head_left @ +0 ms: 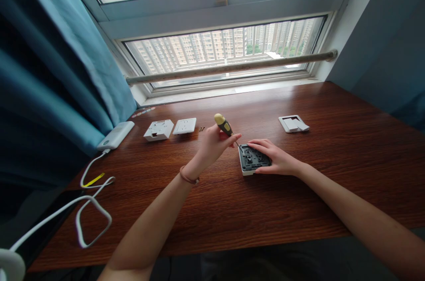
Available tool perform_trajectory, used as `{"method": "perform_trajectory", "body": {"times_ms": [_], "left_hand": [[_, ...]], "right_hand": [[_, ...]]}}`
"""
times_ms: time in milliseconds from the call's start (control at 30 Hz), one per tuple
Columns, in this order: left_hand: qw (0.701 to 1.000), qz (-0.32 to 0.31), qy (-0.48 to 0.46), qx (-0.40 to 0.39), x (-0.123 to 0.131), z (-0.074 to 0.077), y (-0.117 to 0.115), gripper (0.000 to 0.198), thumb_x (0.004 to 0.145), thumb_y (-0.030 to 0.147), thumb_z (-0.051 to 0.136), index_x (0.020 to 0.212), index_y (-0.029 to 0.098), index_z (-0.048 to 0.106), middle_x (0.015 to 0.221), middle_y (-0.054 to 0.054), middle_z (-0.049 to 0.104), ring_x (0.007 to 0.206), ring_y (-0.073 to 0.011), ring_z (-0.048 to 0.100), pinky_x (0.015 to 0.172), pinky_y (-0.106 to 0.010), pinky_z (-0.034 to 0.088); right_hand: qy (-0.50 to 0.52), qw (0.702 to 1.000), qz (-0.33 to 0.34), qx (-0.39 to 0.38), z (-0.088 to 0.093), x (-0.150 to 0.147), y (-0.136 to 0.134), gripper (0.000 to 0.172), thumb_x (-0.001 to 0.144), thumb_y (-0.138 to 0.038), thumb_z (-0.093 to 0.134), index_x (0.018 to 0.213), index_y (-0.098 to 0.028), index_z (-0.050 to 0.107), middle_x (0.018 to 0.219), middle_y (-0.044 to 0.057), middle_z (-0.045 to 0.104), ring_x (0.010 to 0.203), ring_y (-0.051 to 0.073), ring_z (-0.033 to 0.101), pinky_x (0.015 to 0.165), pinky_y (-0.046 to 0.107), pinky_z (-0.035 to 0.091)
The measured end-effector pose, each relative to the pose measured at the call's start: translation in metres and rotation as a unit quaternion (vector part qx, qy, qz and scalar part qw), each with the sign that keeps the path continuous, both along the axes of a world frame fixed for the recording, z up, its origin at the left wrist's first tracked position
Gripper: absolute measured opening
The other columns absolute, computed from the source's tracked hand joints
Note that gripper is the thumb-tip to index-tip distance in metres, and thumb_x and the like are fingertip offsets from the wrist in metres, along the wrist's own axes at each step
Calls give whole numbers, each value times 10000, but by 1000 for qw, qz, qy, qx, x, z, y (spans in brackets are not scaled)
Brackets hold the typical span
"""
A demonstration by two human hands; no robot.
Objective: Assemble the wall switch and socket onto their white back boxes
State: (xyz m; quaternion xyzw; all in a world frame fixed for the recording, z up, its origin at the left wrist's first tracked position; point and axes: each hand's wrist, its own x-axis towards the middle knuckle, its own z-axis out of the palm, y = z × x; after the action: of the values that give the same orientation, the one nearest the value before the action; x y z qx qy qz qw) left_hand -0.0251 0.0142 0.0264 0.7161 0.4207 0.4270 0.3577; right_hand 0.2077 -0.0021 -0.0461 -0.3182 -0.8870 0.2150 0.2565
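Note:
My left hand [217, 141] is closed on a screwdriver [224, 124] with a yellow and dark grey handle. It leans, and its thin shaft reaches down to the left part of a dark grey switch module [251, 162] set in a white box on the table. Whether the tip sits in a screw is too small to tell. My right hand [274, 157] grips the module's right side, fingers along the far edge and thumb at the near edge, covering its right end.
On the wooden table [212, 210], a white mounting box [158, 130], a white socket plate [185, 126] and small screws [202, 129] lie left. A white frame with a loose cover [294, 124] lies right. A white power bank [116, 135] with a looping cable [94, 199] is at far left.

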Motion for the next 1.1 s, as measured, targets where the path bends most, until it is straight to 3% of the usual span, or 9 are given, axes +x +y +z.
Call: {"method": "perform_trajectory", "body": {"times_ms": [167,267,367,533,700,933,1100], "left_hand": [[999,41,30,-13,-5,7,1,73,724,215,579,743,145,566,614,0,619,457,-85,543,459,-190,421],[991,-13,82,-105,-7,3,6,74,702,195,558,702,132,597,487,15,568,431,-93,520,454,-192,405],[969,-90,122,-194,-5,-11,11,156,661,262,623,714,115,634,417,45,478,363,-69,423,382,-179,318],[960,-120,128,-220,1,-30,13,269,593,318,693,759,107,677,438,59,445,361,-50,352,374,-180,259],[966,-119,141,-179,4,-35,11,256,624,337,676,750,115,687,449,60,435,396,-53,342,413,-187,270],[966,-93,237,-34,5,-41,8,221,695,337,625,694,128,697,568,21,564,543,-93,455,521,-188,311],[948,-83,302,60,7,-38,3,221,731,324,601,636,140,680,535,9,570,485,-75,362,499,-204,258]], "right_hand": [[5,1000,0,-2,1,-1,-1,775,709,-479,672,1365,-245,334,1339,114,400,1228,274,355,1026,446,326],[7,1000,2,-3,2,-1,-1,773,710,-478,670,1367,-247,333,1336,118,404,1227,280,356,1021,459,329],[5,1000,2,-2,1,0,-1,773,710,-480,670,1365,-235,339,1336,122,404,1226,278,356,1021,454,330],[3,1000,4,-1,0,0,0,777,708,-485,670,1363,-226,342,1337,127,401,1227,279,354,1019,454,334],[5,1000,5,4,-2,0,0,776,715,-474,668,1370,-233,327,1337,127,395,1231,278,347,1015,464,333],[10,1000,6,9,-1,0,1,774,709,-467,675,1366,-244,332,1332,126,402,1223,286,352,1008,471,335],[11,1000,7,8,0,0,0,744,709,-470,673,1344,-240,362,1324,124,412,1217,284,353,1004,465,341]]}}
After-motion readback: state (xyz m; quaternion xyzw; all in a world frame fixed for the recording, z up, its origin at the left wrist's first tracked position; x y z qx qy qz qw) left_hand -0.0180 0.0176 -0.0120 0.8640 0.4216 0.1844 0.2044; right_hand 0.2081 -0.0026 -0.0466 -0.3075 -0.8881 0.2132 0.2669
